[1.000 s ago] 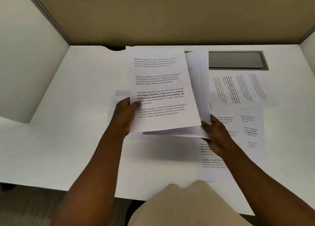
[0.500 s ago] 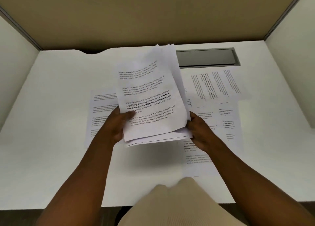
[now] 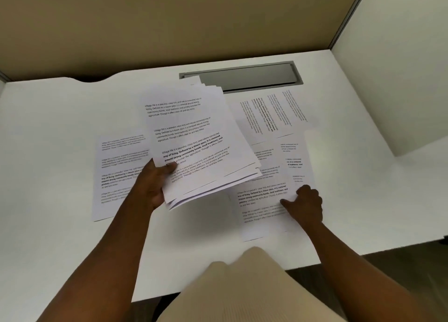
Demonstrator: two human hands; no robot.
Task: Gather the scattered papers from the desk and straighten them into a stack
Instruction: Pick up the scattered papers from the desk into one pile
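We are mid-gather. Our left hand [image 3: 151, 184] grips the bundle [image 3: 194, 137] by its near left corner, thumb on top and fingers curled beneath, holding it tilted above the desk [image 3: 60, 118]; its edges are fanned, not yet squared. Our right hand [image 3: 306, 204] is off the bundle and down on the near right sheet [image 3: 260, 209], fingers curled with the thumb out along the paper (whether it already pinches the edge or only presses on it, we cannot tell).

Loose paper is left on the desk: one left sheet [image 3: 116, 173] partly under the bundle, the sideways sheet [image 3: 271, 115] near the grey slot [image 3: 257, 75], and a few overlapping sheets [image 3: 294, 161] between that one and our right hand.

The step in hand looks like picking up the near right sheet. Next we need to get an edge lifted off the flat surface, probably by sliding it toward the desk's near edge or curling a corner, then tuck it under or onto the bundle without letting the fan spread further. Squaring comes last.
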